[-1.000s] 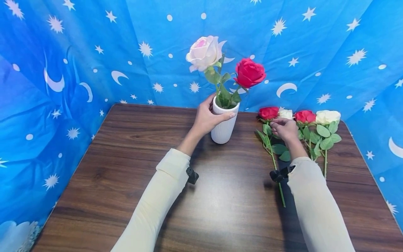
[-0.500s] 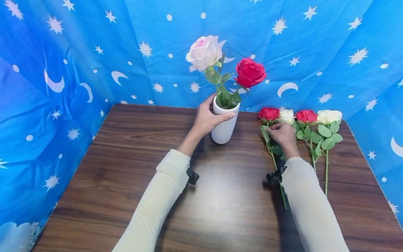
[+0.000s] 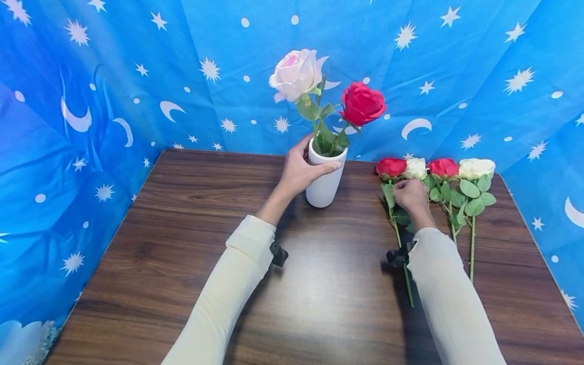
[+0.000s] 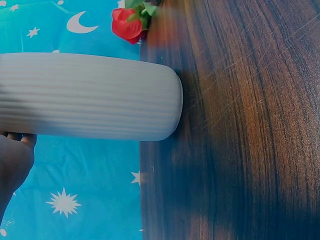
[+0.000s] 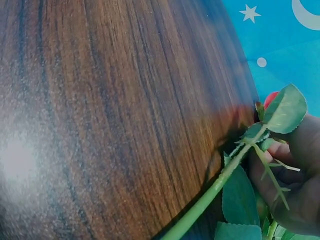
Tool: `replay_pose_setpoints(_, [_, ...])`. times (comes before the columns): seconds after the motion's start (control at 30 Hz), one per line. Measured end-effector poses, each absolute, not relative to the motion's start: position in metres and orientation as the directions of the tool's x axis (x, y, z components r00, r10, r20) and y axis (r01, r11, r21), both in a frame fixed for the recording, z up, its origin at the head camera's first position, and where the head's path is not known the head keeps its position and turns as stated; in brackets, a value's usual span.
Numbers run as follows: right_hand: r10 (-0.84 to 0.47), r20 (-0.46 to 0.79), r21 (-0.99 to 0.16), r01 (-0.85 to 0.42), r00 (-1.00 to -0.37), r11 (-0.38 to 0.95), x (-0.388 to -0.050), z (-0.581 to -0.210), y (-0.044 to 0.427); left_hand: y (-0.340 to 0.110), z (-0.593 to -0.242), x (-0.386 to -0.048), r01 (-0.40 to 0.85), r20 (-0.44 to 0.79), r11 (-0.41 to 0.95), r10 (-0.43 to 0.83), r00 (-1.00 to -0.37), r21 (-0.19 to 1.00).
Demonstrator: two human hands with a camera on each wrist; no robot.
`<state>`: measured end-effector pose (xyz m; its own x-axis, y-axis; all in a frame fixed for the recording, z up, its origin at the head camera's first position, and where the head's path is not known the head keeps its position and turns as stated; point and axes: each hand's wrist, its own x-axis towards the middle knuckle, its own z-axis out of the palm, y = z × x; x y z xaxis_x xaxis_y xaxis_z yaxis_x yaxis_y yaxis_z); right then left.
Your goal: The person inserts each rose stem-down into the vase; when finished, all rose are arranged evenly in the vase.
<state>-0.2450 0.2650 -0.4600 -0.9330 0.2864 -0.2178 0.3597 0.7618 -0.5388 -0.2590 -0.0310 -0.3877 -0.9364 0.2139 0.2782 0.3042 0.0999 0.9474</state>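
Observation:
My left hand (image 3: 303, 170) grips a white ribbed vase (image 3: 325, 190) near its rim, thumb across the front. The vase is upright and holds a pale pink rose (image 3: 295, 76) and a red rose (image 3: 362, 104). In the left wrist view the vase (image 4: 90, 95) hides most of the hand (image 4: 15, 162). At the right, my right hand (image 3: 414, 197) pinches a second red rose (image 3: 391, 167) just below its bloom, among the leaves. The right wrist view has its green stem (image 5: 205, 200) in front of curled fingers; the exact contact is partly hidden.
Beside the right hand lie a white rose (image 3: 415, 168), another red rose (image 3: 444, 168) and a cream rose (image 3: 476, 169), blooms along the far edge. The dark wooden table (image 3: 191, 243) meets a blue cloth (image 3: 255, 56) with stars and moons behind.
My right hand has come slightly down from the blooms, and its fingers have closed at the left red rose's upper stem. That rose has shifted a little. The left hand and vase stay put.

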Motion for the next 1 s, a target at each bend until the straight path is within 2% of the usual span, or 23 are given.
replay_pose_setpoints(0.23, [0.271, -0.197, -0.597, 0.335, -0.942, 0.729, -0.241, -0.464, 0.269, -0.03, -0.389, -0.259, 0.303, 0.276, 0.101, 0.215, -0.937, 0.948])
replay_pose_setpoints(0.47, [0.225, -0.267, -0.722, 0.349, -0.937, 0.597, -0.239, -0.468, 0.275, -0.03, -0.389, -0.259, 0.308, 0.281, 0.102, 0.214, -0.935, 0.946])
replay_pose_setpoints(0.67, [0.168, -0.309, -0.78, 0.35, -0.936, 0.519, -0.24, -0.467, 0.277, -0.031, -0.389, -0.26, 0.308, 0.282, 0.101, 0.212, -0.936, 0.946])
replay_pose_setpoints(0.87, [0.07, -0.313, -0.806, 0.304, -0.947, 0.508, -0.24, -0.456, 0.278, -0.031, -0.388, -0.26, 0.313, 0.288, 0.099, 0.211, -0.934, 0.944])
replay_pose_setpoints(1.0, [0.038, -0.283, -0.87, 0.274, -0.958, 0.41, -0.241, -0.449, 0.276, -0.03, -0.388, -0.259, 0.312, 0.286, 0.099, 0.21, -0.935, 0.945])
